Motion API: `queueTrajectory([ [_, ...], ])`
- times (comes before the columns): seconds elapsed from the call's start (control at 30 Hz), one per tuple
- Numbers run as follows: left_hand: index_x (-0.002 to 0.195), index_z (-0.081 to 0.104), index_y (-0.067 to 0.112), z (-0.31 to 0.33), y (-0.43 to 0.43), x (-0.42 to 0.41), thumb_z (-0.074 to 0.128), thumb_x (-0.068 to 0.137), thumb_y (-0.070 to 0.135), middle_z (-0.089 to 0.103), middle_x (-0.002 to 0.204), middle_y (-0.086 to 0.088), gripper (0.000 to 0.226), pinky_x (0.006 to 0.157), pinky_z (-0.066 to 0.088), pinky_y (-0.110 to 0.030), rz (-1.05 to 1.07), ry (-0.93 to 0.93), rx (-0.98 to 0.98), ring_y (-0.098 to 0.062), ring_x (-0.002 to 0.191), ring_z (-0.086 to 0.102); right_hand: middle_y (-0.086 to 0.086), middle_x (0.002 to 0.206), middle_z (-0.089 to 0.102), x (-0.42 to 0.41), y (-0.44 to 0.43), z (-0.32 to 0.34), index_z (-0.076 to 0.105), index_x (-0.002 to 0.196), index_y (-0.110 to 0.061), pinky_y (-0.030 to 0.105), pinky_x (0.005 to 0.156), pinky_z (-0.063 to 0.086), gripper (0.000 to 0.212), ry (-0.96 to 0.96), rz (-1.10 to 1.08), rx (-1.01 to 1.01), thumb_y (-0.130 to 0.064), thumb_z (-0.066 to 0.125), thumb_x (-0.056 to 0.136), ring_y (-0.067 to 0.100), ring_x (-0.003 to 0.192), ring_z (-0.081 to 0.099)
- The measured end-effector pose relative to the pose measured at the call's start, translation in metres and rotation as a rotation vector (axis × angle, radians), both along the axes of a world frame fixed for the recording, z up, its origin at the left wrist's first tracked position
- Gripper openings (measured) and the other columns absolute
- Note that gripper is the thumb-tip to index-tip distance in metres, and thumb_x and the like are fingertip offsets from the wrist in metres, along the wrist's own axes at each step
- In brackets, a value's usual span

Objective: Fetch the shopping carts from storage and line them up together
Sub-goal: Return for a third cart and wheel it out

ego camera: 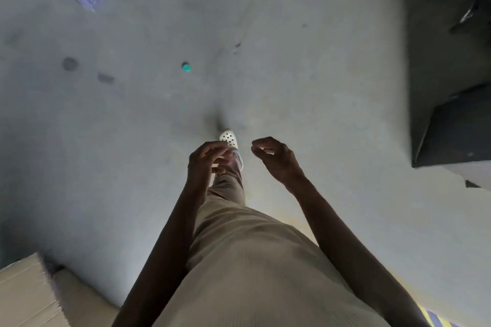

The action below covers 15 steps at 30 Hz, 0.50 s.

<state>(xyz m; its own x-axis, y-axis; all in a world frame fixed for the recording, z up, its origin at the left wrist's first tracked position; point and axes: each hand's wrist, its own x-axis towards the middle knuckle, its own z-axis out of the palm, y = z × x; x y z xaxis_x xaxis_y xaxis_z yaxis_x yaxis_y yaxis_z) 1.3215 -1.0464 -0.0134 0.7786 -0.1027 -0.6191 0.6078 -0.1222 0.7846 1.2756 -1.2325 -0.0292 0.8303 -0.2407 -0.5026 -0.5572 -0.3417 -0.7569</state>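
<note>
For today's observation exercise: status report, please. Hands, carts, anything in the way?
Both empty: left hand, right hand, fingers loosely curled. No cart clearly in view. Small teal thing on floor ahead, dark block at right.

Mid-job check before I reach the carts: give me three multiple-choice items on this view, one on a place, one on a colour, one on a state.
1. Where in the view does the cardboard box lie?
A) lower left
B) upper right
C) centre

2. What colour is the small round thing on the floor?
A) red
B) teal
C) yellow

3. What do the left hand and right hand hold?
A) a cart handle
B) a box
C) nothing

Answers:
1 A: the box sits in the lower left corner.
2 B: it shows teal against the grey floor.
3 C: both hands are loosely curled above the floor with nothing in them.
</note>
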Motion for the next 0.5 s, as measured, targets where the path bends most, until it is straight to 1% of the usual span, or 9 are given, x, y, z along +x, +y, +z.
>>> queueTrajectory([
  [0.1, 0.110, 0.072, 0.010, -0.005, -0.032, 0.121, 0.061, 0.098, 0.016, 0.077, 0.100, -0.014, 0.017, 0.077, 0.052, -0.036, -0.049, -0.002, 0.002, -0.024, 0.084, 0.073, -0.011, 0.117, 0.073, 0.101, -0.039, -0.002, 0.073, 0.114, -0.026, 0.034, 0.100, 0.051, 0.018, 0.078, -0.015, 0.029, -0.033, 0.068, 0.098, 0.013, 0.112, 0.067],
  [0.17, 0.115, 0.070, 0.008, 0.001, -0.055, 0.201, 0.060, 0.098, 0.017, 0.076, 0.103, -0.015, 0.021, 0.077, 0.051, -0.036, -0.084, -0.036, -0.005, -0.025, 0.085, 0.071, -0.015, 0.114, 0.071, 0.168, -0.066, 0.006, 0.073, 0.113, -0.028, 0.033, 0.099, 0.051, 0.018, 0.062, -0.077, 0.012, -0.035, 0.068, 0.097, 0.010, 0.112, 0.066],
  [0.23, 0.116, 0.070, 0.007, 0.017, -0.082, 0.282, 0.059, 0.098, 0.016, 0.076, 0.103, -0.016, 0.022, 0.078, 0.049, -0.037, -0.126, -0.086, -0.020, -0.027, 0.086, 0.070, -0.015, 0.117, 0.072, 0.238, -0.092, 0.024, 0.072, 0.116, -0.027, 0.026, 0.095, 0.050, 0.021, 0.013, -0.159, -0.008, -0.035, 0.068, 0.097, 0.008, 0.113, 0.065],
  [0.27, 0.115, 0.070, 0.007, 0.027, -0.096, 0.319, 0.059, 0.098, 0.017, 0.076, 0.103, -0.015, 0.022, 0.077, 0.049, -0.038, -0.153, -0.111, -0.028, -0.028, 0.086, 0.070, -0.014, 0.118, 0.072, 0.268, -0.106, 0.034, 0.073, 0.117, -0.026, 0.020, 0.089, 0.049, 0.022, -0.009, -0.200, -0.001, -0.034, 0.067, 0.098, 0.006, 0.110, 0.065],
  [0.3, 0.115, 0.070, 0.008, 0.037, -0.111, 0.354, 0.060, 0.098, 0.018, 0.076, 0.102, -0.014, 0.022, 0.077, 0.049, -0.039, -0.182, -0.133, -0.035, -0.029, 0.087, 0.070, -0.014, 0.117, 0.072, 0.296, -0.119, 0.045, 0.073, 0.118, -0.025, 0.016, 0.084, 0.047, 0.023, -0.029, -0.237, 0.016, -0.034, 0.067, 0.098, 0.003, 0.105, 0.065],
  [0.33, 0.115, 0.070, 0.009, 0.048, -0.126, 0.387, 0.060, 0.098, 0.019, 0.076, 0.102, -0.013, 0.022, 0.076, 0.050, -0.039, -0.214, -0.153, -0.047, -0.029, 0.087, 0.071, -0.014, 0.115, 0.073, 0.322, -0.132, 0.054, 0.073, 0.118, -0.025, 0.015, 0.081, 0.046, 0.023, -0.051, -0.267, 0.036, -0.034, 0.067, 0.098, -0.001, 0.097, 0.065],
  [0.4, 0.116, 0.070, 0.010, 0.064, -0.160, 0.450, 0.061, 0.098, 0.021, 0.076, 0.102, -0.013, 0.023, 0.075, 0.051, -0.038, -0.267, -0.188, -0.079, -0.028, 0.088, 0.071, -0.015, 0.113, 0.074, 0.373, -0.162, 0.062, 0.074, 0.114, -0.025, 0.020, 0.083, 0.047, 0.018, -0.080, -0.322, 0.066, -0.031, 0.068, 0.098, -0.009, 0.086, 0.062],
  [0.47, 0.117, 0.070, 0.009, 0.069, -0.194, 0.510, 0.062, 0.098, 0.021, 0.076, 0.101, -0.013, 0.024, 0.075, 0.052, -0.038, -0.301, -0.200, -0.099, -0.028, 0.087, 0.071, -0.017, 0.110, 0.074, 0.428, -0.196, 0.059, 0.075, 0.105, -0.030, 0.030, 0.088, 0.052, 0.011, -0.093, -0.391, 0.087, -0.029, 0.068, 0.097, -0.010, 0.093, 0.065],
  [0.5, 0.117, 0.070, 0.009, 0.067, -0.211, 0.539, 0.061, 0.098, 0.020, 0.076, 0.101, -0.014, 0.024, 0.074, 0.052, -0.038, -0.311, -0.203, -0.104, -0.028, 0.086, 0.071, -0.020, 0.107, 0.074, 0.456, -0.213, 0.054, 0.074, 0.099, -0.035, 0.036, 0.092, 0.054, 0.009, -0.082, -0.415, 0.093, -0.031, 0.068, 0.095, -0.005, 0.099, 0.066],
])
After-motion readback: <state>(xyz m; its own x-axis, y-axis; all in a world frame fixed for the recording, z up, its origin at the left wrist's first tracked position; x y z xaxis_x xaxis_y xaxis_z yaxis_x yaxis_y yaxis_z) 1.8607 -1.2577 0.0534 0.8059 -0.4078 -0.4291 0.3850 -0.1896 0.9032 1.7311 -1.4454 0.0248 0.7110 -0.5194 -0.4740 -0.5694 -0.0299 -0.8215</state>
